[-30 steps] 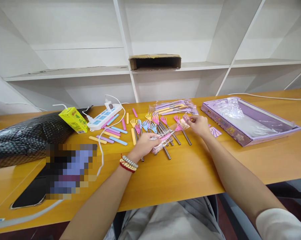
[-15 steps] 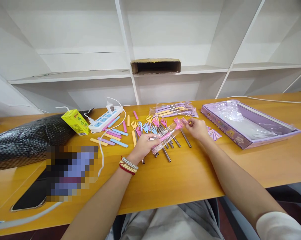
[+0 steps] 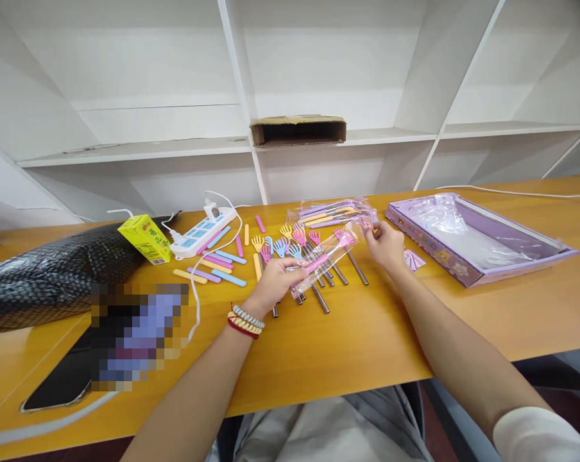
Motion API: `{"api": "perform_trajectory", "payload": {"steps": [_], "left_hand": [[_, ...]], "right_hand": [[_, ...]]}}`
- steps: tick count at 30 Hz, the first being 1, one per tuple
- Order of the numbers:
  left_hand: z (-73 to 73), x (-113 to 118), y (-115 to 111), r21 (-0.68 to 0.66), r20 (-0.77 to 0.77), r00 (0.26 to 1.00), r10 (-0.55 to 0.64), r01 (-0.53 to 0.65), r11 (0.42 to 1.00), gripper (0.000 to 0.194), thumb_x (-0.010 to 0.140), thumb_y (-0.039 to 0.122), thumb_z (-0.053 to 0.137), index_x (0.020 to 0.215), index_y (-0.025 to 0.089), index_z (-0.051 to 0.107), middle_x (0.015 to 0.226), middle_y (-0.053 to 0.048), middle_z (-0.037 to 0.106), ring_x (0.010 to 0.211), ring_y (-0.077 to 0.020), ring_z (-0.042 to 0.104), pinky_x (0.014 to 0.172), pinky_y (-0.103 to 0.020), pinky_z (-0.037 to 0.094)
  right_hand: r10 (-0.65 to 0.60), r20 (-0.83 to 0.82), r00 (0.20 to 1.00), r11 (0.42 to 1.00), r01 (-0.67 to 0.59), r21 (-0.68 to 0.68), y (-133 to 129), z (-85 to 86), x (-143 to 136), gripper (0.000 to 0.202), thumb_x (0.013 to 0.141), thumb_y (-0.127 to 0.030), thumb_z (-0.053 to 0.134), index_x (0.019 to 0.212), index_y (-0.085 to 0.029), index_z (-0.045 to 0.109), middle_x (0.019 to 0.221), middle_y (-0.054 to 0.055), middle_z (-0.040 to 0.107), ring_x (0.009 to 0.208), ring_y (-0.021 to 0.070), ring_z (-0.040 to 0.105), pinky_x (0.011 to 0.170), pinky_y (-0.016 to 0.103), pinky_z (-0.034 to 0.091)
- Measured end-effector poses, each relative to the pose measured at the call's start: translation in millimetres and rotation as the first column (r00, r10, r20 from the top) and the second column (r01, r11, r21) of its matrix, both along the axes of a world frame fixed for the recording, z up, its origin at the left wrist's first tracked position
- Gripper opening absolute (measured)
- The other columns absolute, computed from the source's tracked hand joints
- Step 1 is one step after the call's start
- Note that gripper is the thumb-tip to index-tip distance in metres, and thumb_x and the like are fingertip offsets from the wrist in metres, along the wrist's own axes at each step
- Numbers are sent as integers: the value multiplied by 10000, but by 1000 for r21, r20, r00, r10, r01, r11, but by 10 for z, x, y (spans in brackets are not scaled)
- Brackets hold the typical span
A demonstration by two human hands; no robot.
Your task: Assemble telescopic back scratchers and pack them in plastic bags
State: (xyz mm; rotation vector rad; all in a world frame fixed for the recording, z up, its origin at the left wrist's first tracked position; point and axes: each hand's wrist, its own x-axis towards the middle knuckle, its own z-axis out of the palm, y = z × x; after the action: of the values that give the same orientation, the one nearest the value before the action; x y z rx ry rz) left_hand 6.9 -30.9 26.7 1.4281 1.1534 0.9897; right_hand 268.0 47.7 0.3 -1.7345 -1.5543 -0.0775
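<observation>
Inside a clear plastic sleeve [image 3: 329, 257] lies a pink back scratcher [image 3: 317, 262], its claw head pointing up and right. My left hand [image 3: 279, 281] is closed around the handle end, through the plastic. Fingers of my right hand [image 3: 385, 242] pinch the sleeve's far end, where a small pink printed piece [image 3: 366, 222] shows. Beneath and behind lie several loose back scratcher heads with metal rods [image 3: 321, 299], in yellow, pink and blue. Several coloured handle tubes [image 3: 228, 277] are spread to the left of them.
Bagged back scratchers [image 3: 338, 210] lie at the back. A purple box [image 3: 482, 280] holding clear plastic stands at right, printed cards [image 3: 414, 260] beside it. At left are a power strip [image 3: 204, 232], a yellow drink carton [image 3: 144, 239], a black bag [image 3: 54, 276] and a phone [image 3: 61, 378].
My right hand has shifted slightly up and right with the sleeve's end, and more clear plastic shows beyond the claw. My left hand stays nearly in place, still gripping the handle end.
</observation>
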Motion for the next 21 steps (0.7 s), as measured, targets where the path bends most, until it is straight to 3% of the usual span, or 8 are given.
{"api": "perform_trajectory", "payload": {"steps": [7,11,14,17,21], "left_hand": [[16,2,-12,-10,-3,1000,11,-11,1000,232,652,283,680,813,116,685,600,6,595,518,-92,492,503,-210,392],[18,-5,-15,18,-47,999,23,-22,1000,246,649,286,685,826,116,689,637,1,606,566,-100,513,529,-206,400],[13,-17,-5,28,-58,998,17,-15,999,251,650,288,685,831,115,689,663,-5,615,585,-105,522,543,-209,408],[1,-30,9,25,-75,997,2,0,1000,261,654,289,680,845,112,689,611,1,597,531,-99,499,500,-210,395],[-14,-42,19,30,-81,997,-11,13,999,291,661,304,673,876,108,689,558,7,579,478,-92,475,467,-209,385]], "right_hand": [[44,-28,999,999,-43,28,5,13,-4,246,770,-370,464,795,-174,612,597,25,570,566,154,507,592,262,356],[92,-74,993,987,-81,142,34,18,22,213,742,-357,502,714,-167,592,728,57,573,680,156,525,671,268,405],[153,-196,969,978,-119,173,73,-3,51,188,718,-348,530,679,-167,562,812,68,589,777,166,551,748,289,432],[220,-402,889,975,-195,104,121,-56,65,186,714,-355,538,714,-170,521,761,48,608,728,165,581,700,308,471],[289,-660,694,954,-264,140,170,-114,60,228,702,-363,579,762,-185,450,673,14,602,660,176,622,575,313,519]]}}
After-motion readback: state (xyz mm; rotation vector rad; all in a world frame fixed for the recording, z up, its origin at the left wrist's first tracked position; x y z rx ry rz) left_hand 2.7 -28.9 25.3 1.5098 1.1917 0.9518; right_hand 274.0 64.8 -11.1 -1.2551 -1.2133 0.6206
